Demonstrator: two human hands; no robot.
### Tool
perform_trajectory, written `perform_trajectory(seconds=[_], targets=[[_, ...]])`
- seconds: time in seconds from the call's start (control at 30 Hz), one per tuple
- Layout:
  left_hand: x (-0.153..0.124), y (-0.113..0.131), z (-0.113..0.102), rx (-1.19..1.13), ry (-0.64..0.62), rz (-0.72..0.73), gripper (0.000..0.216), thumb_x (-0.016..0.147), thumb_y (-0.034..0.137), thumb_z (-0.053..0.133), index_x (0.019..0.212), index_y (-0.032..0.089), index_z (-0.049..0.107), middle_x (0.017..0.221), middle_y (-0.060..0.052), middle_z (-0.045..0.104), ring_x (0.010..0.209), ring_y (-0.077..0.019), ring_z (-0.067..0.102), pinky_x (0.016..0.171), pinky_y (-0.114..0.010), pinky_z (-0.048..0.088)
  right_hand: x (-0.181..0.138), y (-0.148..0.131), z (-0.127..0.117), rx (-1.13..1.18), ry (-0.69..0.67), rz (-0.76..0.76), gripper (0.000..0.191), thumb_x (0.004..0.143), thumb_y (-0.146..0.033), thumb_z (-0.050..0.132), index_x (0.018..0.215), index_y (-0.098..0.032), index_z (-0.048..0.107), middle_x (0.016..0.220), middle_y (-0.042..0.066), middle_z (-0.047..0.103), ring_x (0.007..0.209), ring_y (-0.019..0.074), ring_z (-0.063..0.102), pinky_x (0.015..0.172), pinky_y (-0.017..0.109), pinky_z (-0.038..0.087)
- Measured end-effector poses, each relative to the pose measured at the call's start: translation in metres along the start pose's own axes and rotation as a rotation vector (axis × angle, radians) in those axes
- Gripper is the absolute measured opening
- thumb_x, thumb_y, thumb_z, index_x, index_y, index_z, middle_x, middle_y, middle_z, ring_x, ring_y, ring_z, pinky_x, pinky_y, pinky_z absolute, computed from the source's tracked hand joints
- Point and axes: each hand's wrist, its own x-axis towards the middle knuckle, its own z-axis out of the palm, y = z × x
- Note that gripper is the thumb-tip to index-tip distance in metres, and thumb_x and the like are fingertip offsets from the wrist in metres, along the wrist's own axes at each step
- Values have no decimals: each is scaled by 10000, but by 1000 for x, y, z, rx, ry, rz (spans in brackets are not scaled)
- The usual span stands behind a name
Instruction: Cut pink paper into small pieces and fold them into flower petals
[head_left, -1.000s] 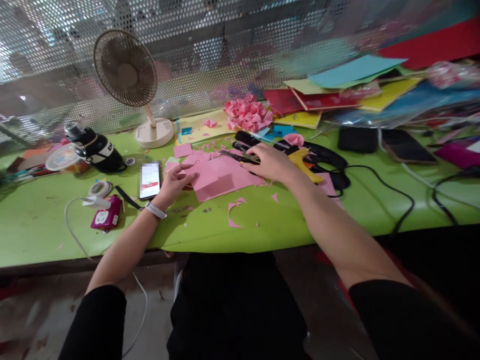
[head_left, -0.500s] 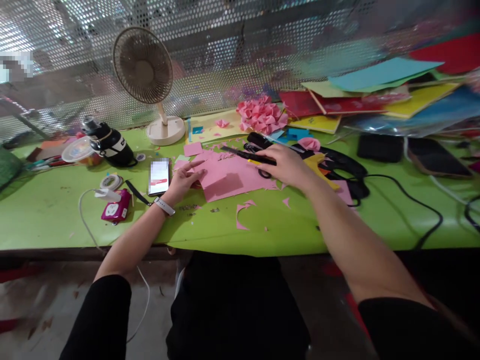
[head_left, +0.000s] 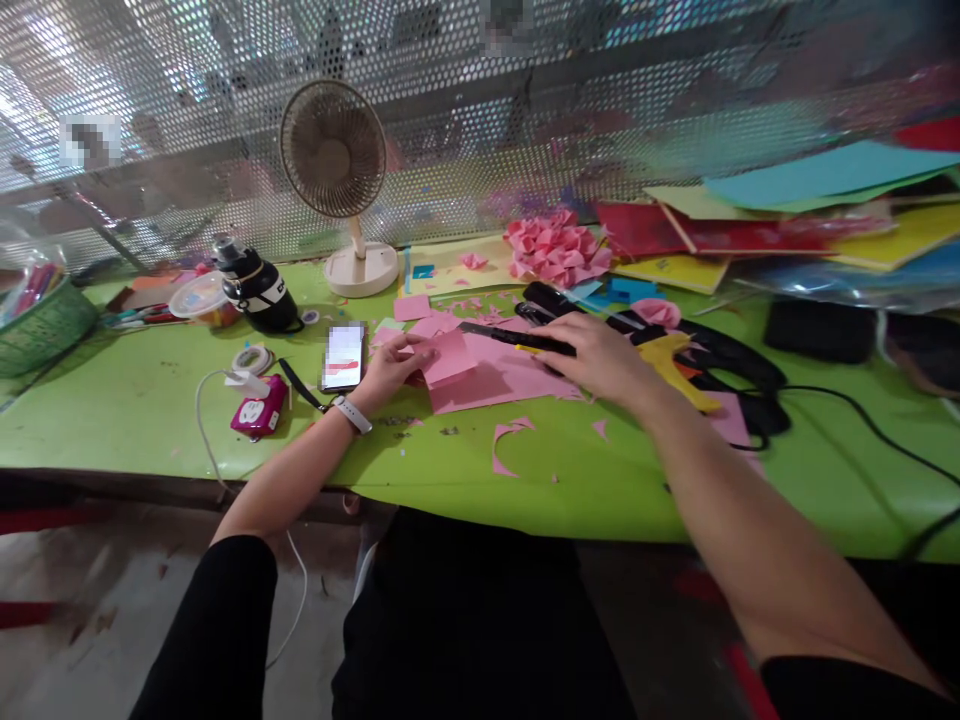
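My left hand (head_left: 390, 370) pinches the edge of a small pink paper piece (head_left: 450, 356) and lifts it off a larger pink sheet (head_left: 499, 382) on the green table (head_left: 135, 420). A white watch sits on that wrist. My right hand (head_left: 600, 357) is closed on black scissors with yellow handles (head_left: 517, 339), blades pointing left over the pink sheet. A phone (head_left: 344, 356) with a lit screen lies just left of my left hand.
A small fan (head_left: 341, 180) stands at the back by the perforated metal wall. A black bottle (head_left: 259, 290), tape roll (head_left: 251, 358), magenta charger (head_left: 259, 412), pink paper flowers (head_left: 559, 248), a glue gun (head_left: 675, 355) with cable, coloured card stacks (head_left: 810, 215) and pink scraps (head_left: 506, 445) surround the sheet.
My left hand has taken hold of the small pink piece and raised its edge. My right hand now grips the scissors. The camera has swung left.
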Motion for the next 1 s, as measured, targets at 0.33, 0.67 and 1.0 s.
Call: perform_trajectory(seconds=[0.33,0.67,1.0], targets=[[-2,5,3,-58,-10,14,540,609,525,915,856,152,612,791,-10,734,663,-117,683,626,-245,576,1,-2,3,46,0,-77,360,941,-326,559,1234,-253,755,1132,128,686,1082,322,645,977,497,510],[2,1,-1,-35,13,42,580,658,458,911,1097,158,678,750,7,728,684,-106,680,655,-228,562,3,5,5,111,-113,-93,333,918,-318,599,1209,-269,753,1261,111,698,1216,321,621,1088,506,468],[7,-4,-1,-41,60,-1,486,590,512,930,719,140,645,696,1,689,604,-88,617,608,-237,533,5,-1,2,173,-55,-92,319,900,-333,623,1180,-289,769,1181,84,754,1163,348,655,1021,558,505]])
